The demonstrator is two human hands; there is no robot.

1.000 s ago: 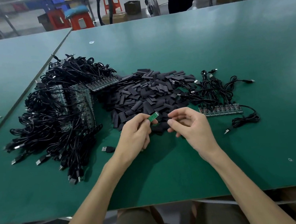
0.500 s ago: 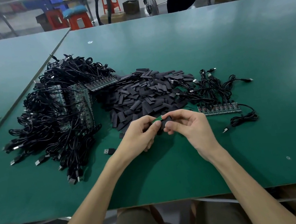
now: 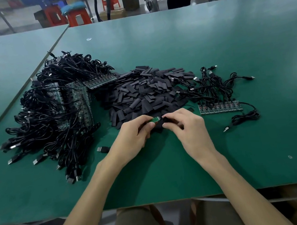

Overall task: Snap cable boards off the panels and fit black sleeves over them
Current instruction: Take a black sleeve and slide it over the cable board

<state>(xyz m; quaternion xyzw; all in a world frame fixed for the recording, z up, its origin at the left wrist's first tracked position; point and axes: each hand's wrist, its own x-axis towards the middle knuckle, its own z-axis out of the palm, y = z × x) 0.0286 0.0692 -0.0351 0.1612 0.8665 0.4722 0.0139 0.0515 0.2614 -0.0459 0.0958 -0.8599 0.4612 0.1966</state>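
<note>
Head: left hand [image 3: 134, 136] pinches board [image 3: 156, 119] (tip exposed), right hand [image 3: 188, 125] pinches sleeve [image 3: 164, 118].

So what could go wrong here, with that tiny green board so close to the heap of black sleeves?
The left hand pinches the green board by one end only, so it might slip or tilt as the right hand, pinching what looks like a black sleeve, pushes against it. Both work at the edge of the sleeve pile; a dropped piece could vanish among them.
</note>
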